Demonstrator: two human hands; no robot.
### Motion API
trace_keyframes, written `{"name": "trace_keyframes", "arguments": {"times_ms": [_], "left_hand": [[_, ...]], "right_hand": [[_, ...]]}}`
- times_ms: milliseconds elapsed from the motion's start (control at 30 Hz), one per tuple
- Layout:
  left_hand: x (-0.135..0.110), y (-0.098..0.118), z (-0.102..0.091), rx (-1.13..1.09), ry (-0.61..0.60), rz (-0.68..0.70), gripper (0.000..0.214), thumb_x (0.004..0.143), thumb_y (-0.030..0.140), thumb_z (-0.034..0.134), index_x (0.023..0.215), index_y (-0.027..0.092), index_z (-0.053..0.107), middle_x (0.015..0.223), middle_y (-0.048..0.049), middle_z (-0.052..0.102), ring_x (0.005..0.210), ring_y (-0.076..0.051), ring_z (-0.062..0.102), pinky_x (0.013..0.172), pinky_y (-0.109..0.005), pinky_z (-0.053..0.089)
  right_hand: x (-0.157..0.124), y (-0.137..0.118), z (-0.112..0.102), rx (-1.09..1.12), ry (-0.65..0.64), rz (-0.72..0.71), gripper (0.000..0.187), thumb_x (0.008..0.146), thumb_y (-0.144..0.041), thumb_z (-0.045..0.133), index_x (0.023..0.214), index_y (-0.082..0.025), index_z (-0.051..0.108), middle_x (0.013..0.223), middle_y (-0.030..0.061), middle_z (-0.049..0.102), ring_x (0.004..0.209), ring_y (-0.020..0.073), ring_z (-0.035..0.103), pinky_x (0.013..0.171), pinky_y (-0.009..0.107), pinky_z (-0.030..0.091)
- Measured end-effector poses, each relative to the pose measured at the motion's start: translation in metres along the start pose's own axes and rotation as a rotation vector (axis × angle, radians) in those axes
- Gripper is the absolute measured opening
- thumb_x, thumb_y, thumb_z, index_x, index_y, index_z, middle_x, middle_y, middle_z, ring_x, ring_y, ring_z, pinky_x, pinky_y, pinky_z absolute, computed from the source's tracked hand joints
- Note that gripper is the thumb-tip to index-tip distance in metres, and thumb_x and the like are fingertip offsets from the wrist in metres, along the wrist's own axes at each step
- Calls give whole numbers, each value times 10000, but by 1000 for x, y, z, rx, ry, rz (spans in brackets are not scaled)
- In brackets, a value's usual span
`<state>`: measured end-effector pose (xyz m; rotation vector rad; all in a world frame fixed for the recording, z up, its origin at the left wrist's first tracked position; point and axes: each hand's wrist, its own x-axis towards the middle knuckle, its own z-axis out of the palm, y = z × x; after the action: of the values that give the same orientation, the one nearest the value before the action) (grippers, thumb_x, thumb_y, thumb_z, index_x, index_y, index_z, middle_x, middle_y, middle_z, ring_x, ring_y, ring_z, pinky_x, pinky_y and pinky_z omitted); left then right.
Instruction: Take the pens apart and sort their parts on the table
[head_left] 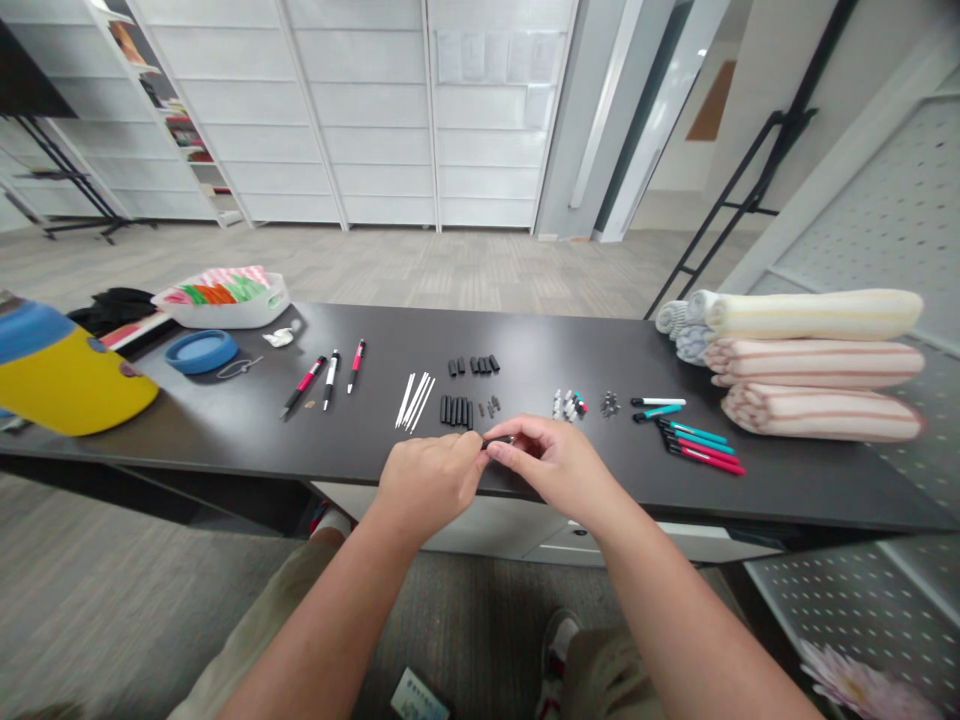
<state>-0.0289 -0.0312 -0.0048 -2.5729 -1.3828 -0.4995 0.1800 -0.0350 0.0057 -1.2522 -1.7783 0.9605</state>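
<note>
both hands meet at the near edge of the dark tabletop [787,480], right in the middle. the left hand [427,480] and right hand [555,462] are each pinching an end of a small dark pen part [498,440], fingers pressed together on it, and it's held just above the tabletop. too small to tell exactly what piece it is.

just behind the hands there's a row of black barrels [456,410] and another batch of black pieces [474,365] farther back. a bundle of thin white refills [415,400] lies just left of those. three finished pens [330,375] with red and black bodies sit further left. to the right are tiny tips and caps [570,405], then teal and pink pen bodies [701,445] fanned out. folded striped towels [817,365] are stacked at the far right. over on the left end: a blue round lid [201,351], a white basket [225,300] of colourful stuff, and something yellow and blue [64,375].
</note>
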Motion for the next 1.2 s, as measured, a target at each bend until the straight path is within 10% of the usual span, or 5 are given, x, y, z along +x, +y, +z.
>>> {"name": "trace_keyframes", "arguments": {"times_ms": [233,867,1200], "left_hand": [[0,7,2,62,35,-54,424,1085,444,442,789,213,640,673,-55,707,592,-216,658,523,-319,198],[2,6,1,78,24,-381,677,944,815,474,720,202,655,654,-96,717,619,-252,673,553,-288,217],[2,1,1,-14,83,-336,570,1060,635,413,755,211,641,625,-60,682,594,-218,650,545,-302,204]], "right_hand": [[-1,-1,-2,-2,71,-77,198,964,-384,682,967,-249,827,932,31,813,823,187,712,747,293,516],[-4,8,-4,220,313,22,328,925,-519,727,936,-197,788,736,34,731,671,175,676,659,296,542],[8,0,-28,-94,508,35,333,902,-506,736,1035,-207,673,834,23,708,692,171,666,642,296,512]]}}
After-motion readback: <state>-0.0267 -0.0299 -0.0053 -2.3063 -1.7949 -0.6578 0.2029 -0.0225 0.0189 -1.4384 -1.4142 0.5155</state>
